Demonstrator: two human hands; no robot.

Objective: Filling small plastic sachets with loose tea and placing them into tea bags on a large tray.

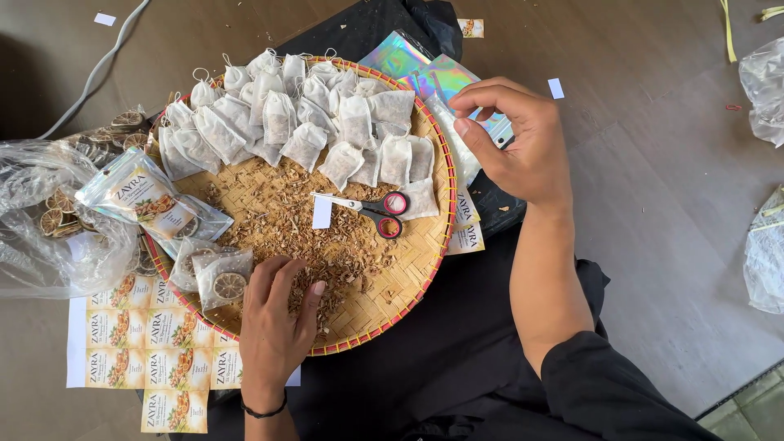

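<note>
A round woven tray holds several white filled tea bags along its far side and a heap of loose dried herb bits in the middle. My left hand rests palm down on the herbs at the near rim, fingers apart, beside a clear pouch with a dried citrus slice. My right hand hovers at the tray's right rim, pinching the edge of a shiny iridescent pouch. Small red-handled scissors lie on the tray next to a white paper slip.
A sheet of printed labels lies at the near left. Clear plastic bags with dried citrus slices sit to the left, and a labelled pouch overlaps the tray's left rim. A black cloth lies under the tray. More plastic bags are at right.
</note>
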